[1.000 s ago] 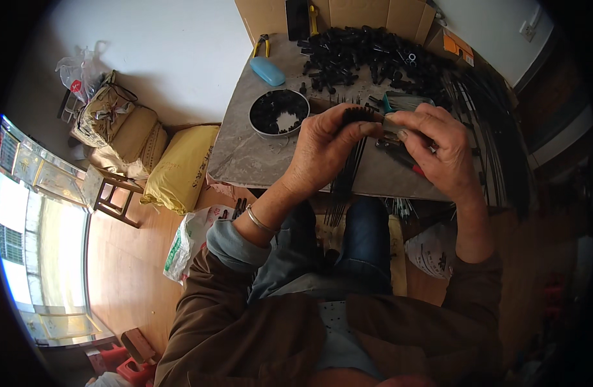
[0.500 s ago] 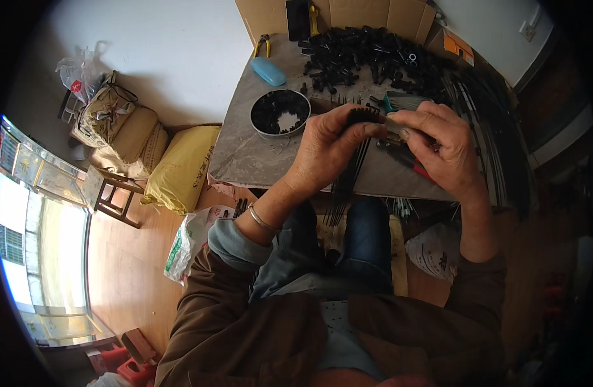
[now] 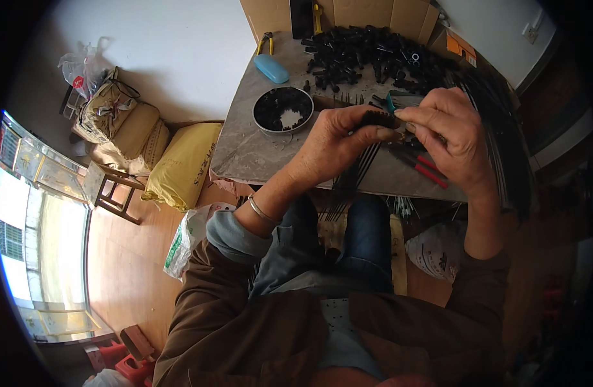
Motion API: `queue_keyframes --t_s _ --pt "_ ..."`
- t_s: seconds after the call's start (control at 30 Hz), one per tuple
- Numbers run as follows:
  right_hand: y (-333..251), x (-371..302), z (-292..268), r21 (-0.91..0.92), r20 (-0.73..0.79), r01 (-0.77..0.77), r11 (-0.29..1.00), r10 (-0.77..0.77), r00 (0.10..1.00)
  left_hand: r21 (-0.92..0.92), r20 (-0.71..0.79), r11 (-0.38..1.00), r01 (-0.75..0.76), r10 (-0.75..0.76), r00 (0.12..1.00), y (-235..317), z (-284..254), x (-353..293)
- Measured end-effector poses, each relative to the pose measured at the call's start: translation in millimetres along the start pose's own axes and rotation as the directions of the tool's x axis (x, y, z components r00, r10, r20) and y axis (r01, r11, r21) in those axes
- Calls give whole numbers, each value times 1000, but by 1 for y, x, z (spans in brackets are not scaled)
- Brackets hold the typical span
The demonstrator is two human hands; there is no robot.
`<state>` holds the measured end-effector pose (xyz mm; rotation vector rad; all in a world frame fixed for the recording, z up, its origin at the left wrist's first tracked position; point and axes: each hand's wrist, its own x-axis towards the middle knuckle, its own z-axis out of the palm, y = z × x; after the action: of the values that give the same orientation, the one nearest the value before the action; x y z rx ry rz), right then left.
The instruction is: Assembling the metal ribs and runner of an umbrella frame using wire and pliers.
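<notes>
My left hand [image 3: 335,140] is closed on a black ridged strip [image 3: 377,119], pinched between thumb and fingers above the table's near edge. Thin black rods [image 3: 355,173] hang below that hand; whether they join the strip I cannot tell. Close beside the strip's right end, my right hand [image 3: 454,126] has thumb and forefinger pinched together. What those fingertips hold is too small and hidden to make out. Behind the hands lies a teal container [image 3: 392,102], partly covered. A red-handled tool [image 3: 430,179] rests on the table below my right hand.
A round bowl [image 3: 256,122] of small black parts stands left on the grey table [image 3: 235,158]. Behind lie a heap of black parts [image 3: 367,55], a blue case [image 3: 271,68] and yellow-handled pliers [image 3: 265,42]. Long dark strips [image 3: 496,135] hang over the right side.
My right hand has shifted slightly up and right, its fingers more tightly bunched. The pale piece seen between both hands no longer shows. More of the red-handled tool is visible.
</notes>
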<state>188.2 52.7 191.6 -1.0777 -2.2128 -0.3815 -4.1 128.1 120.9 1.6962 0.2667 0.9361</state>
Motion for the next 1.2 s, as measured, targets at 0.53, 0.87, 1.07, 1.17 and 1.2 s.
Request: queue_keyframes --t_s 0.53,0.87,1.07,1.17,1.2 --pt "3 9 27 339 19 -142 930 144 989 186 142 983 -3 -23 990 -9 -13 8" --pt "-7 19 42 297 -43 -72 952 89 995 737 279 616 -279 100 955 -97 -13 -40" --pt "20 27 34 855 279 -395 337 343 897 813 313 494 -309 78 947 -130 -16 -53" --pt "125 -7 44 455 84 -653 605 701 708 789 333 524 -322 77 940 -136 -10 -47" --pt "149 -20 57 262 170 -745 614 730 662 776 330 546 -316 76 941 -139 -8 -45"
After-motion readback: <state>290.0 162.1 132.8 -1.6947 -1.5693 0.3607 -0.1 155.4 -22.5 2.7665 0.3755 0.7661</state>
